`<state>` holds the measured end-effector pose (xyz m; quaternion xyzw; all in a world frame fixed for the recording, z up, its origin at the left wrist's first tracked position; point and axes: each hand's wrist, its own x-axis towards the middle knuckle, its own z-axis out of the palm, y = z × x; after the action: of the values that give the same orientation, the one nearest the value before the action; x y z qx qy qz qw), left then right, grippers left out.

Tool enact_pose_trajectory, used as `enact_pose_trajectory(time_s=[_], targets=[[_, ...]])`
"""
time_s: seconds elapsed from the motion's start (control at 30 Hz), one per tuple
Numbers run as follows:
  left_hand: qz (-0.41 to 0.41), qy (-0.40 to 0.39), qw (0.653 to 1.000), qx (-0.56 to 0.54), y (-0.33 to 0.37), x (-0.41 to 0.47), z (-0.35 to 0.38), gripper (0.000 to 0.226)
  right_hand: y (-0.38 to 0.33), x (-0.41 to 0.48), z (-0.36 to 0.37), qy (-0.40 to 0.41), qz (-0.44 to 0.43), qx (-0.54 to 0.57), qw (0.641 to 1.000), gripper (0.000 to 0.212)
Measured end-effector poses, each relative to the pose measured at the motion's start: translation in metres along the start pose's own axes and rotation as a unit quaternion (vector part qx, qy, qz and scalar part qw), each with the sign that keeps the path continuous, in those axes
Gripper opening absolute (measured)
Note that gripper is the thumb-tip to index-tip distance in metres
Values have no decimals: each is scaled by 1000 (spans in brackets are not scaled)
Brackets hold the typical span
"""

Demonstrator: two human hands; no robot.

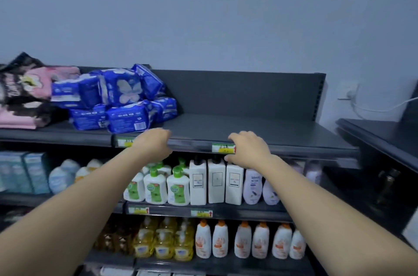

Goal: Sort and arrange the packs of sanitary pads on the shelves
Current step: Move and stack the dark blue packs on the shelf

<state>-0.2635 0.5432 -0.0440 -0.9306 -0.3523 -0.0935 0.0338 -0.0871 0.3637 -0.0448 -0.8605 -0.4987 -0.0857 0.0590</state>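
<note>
Several blue packs of sanitary pads (pixel 123 100) lie in a loose heap at the left of the dark top shelf (pixel 260 128). Pink and black packs (pixel 27 92) are piled further left, blurred at the frame edge. My left hand (pixel 153 142) is at the shelf's front edge just right of the blue heap, fingers curled over the rail and apart from the packs. My right hand (pixel 246 149) grips the same front edge further right, fingers on top and thumb underneath, beside a yellow price tag (pixel 222 148). Neither hand holds a pack.
The shelf below carries green-capped soap bottles (pixel 165 185), white rectangular bottles (pixel 216 182) and lilac bottles (pixel 253 187). Yellow and orange-capped bottles (pixel 242 239) stand lower down. A dark counter (pixel 382 137) adjoins on the right, under a wall socket with a white cable (pixel 349 92).
</note>
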Motion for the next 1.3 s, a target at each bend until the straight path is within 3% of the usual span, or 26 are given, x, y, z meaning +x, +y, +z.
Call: enact_pose_trajectory(time_s=[0.37, 0.7, 0.8, 0.97, 1.1, 1.3], targets=[[-117, 11, 993, -7, -127, 44, 17, 49, -106, 127, 32, -15, -97, 31, 995, 62], [-193, 117, 972, -71, -199, 114, 19, 70, -177, 246, 59, -18, -161, 117, 980, 60], [-207, 180, 957, -97, -212, 136, 12, 83, -194, 274, 67, -28, -162, 158, 974, 64], [-207, 230, 946, -96, -225, 172, 1, 88, -212, 300, 79, 54, -112, 261, 957, 36], [-189, 247, 936, -163, -238, 199, 0, 83, -219, 314, 83, 47, -95, 289, 951, 36], [-174, 333, 875, -304, -242, 216, 1, 66, -216, 326, 84, 61, -41, 373, 925, 18]])
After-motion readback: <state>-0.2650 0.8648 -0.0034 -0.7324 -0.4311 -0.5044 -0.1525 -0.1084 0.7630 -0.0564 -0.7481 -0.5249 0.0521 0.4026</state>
